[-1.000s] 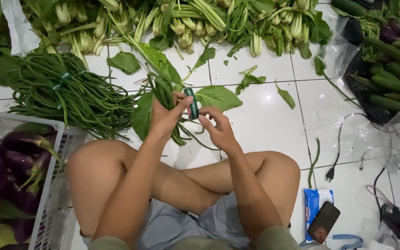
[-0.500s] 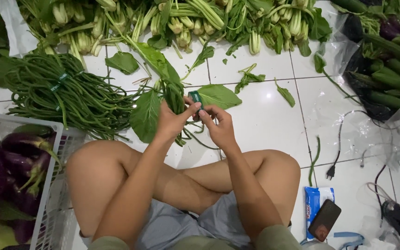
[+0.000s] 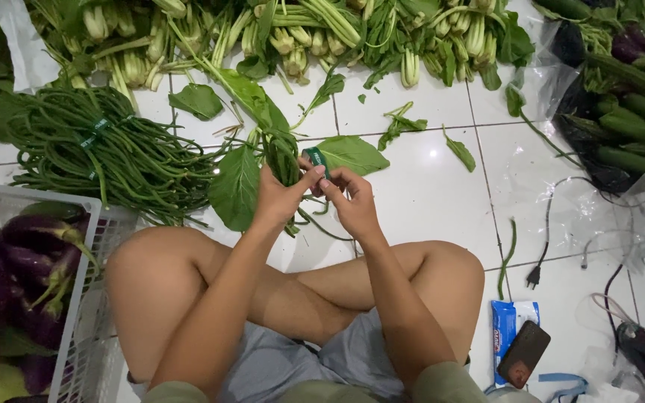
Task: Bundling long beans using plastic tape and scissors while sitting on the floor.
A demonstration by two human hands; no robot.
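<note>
Premises appeared domestic, used for produce sorting: white tiled floor (image 3: 427, 179) carried leafy greens (image 3: 315, 30) beyond the hands, long beans (image 3: 113, 149) leftward, and a basket of aubergines (image 3: 16, 261).

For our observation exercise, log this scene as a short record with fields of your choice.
setting: white tiled floor, person sitting cross-legged
left hand: holds leafy greens
right hand: pinches green tape roll with the left
left side: long beans; white basket of eggplants
top: bok choy
right side: cucumbers, phone
</note>
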